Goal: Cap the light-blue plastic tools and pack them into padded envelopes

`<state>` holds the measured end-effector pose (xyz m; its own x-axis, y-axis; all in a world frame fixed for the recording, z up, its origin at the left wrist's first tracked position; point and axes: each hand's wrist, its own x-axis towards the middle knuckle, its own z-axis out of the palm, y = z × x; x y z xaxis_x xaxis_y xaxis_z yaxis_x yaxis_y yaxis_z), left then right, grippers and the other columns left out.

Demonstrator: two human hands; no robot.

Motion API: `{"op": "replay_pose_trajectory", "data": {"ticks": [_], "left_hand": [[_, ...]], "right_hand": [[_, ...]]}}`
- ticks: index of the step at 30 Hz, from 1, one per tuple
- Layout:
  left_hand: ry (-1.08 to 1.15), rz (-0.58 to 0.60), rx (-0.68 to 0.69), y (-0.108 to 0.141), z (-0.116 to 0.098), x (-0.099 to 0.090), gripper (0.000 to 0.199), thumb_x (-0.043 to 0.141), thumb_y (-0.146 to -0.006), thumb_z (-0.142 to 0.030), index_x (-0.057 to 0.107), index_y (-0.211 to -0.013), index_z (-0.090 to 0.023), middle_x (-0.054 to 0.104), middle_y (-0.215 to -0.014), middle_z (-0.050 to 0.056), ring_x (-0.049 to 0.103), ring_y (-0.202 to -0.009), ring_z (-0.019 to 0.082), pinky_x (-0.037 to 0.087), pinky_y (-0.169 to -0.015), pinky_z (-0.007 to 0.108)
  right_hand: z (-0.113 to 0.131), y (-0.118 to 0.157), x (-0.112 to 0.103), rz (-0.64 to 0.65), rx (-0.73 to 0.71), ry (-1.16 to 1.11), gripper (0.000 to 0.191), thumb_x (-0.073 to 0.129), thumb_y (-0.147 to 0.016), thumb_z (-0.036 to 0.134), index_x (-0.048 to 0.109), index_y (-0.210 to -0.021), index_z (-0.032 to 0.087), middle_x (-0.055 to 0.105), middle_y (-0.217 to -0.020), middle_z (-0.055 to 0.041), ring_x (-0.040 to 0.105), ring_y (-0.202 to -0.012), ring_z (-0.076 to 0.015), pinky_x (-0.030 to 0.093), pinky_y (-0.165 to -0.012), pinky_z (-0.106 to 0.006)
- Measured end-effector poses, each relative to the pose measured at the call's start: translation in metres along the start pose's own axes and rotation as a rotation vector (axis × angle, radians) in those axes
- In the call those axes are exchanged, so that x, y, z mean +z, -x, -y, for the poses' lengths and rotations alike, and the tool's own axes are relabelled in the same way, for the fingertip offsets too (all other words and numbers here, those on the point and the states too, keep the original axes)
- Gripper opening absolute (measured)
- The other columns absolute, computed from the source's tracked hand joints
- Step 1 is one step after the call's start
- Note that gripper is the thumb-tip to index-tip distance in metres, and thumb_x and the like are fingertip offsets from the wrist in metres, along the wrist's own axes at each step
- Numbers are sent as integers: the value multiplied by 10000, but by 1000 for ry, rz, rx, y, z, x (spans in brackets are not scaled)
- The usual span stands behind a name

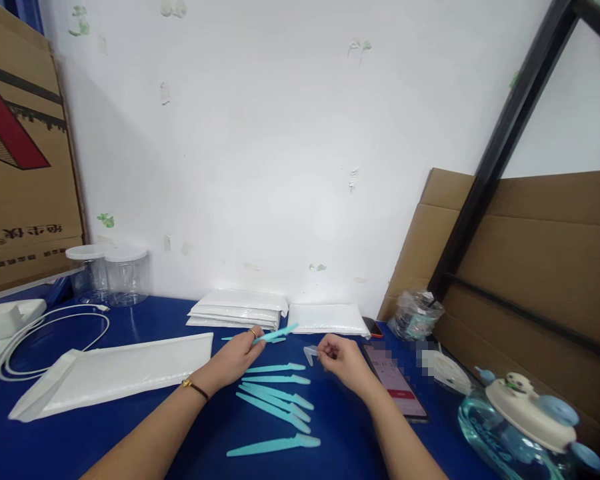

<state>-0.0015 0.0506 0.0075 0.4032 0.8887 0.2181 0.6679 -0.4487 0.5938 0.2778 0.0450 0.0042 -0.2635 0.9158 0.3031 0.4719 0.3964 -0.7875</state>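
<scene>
My left hand [239, 358] is closed on a turquoise eyebrow razor [283, 331], whose end points up and to the right. Behind its fingers lies another turquoise razor [277, 340], partly covered. My right hand [344, 361] pinches a small clear plastic piece [311, 353] that looks like a blade cover; it is apart from the razor in the left hand. Below and between my hands, several more razors lie on the blue table, heads to the right. One razor [275, 445] sits nearest to me, apart from the fanned group [280, 395].
White padded mailers [237, 308] are stacked against the wall, with one more mailer [327, 319] beside them. A long mailer [125, 373] lies left. A phone [397, 383], a wrapped cup [416, 315] and a teal water bottle [520, 427] stand right. Clear jars [127, 277] and a cable [55, 313] are left.
</scene>
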Motion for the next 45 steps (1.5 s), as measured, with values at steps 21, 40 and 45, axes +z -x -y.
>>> {"op": "replay_pose_trajectory", "data": {"ticks": [21,40,45], "left_hand": [[-208,113,108,3,-15,-1,394,290,-916,-480,506,-749,-196,543,-704,9,494,-667,159,303,-600,239],[-207,92,80,5,-15,-4,379,312,-912,-461,490,-708,-195,532,-673,1,481,-639,154,283,-579,244],[-199,109,104,5,-15,2,390,311,-910,-474,506,-721,-194,541,-684,5,484,-655,157,302,-598,245]], "right_hand": [[6,0,10,-92,-56,-239,164,661,-723,296,678,-786,146,657,-639,-31,602,-599,-151,472,-599,-259],[7,0,8,-114,-29,-239,242,680,-719,369,671,-793,139,658,-638,-38,609,-605,-155,477,-599,-264],[10,1,19,-49,-2,-245,245,689,-697,377,665,-768,144,673,-643,-45,622,-601,-162,480,-579,-261]]}}
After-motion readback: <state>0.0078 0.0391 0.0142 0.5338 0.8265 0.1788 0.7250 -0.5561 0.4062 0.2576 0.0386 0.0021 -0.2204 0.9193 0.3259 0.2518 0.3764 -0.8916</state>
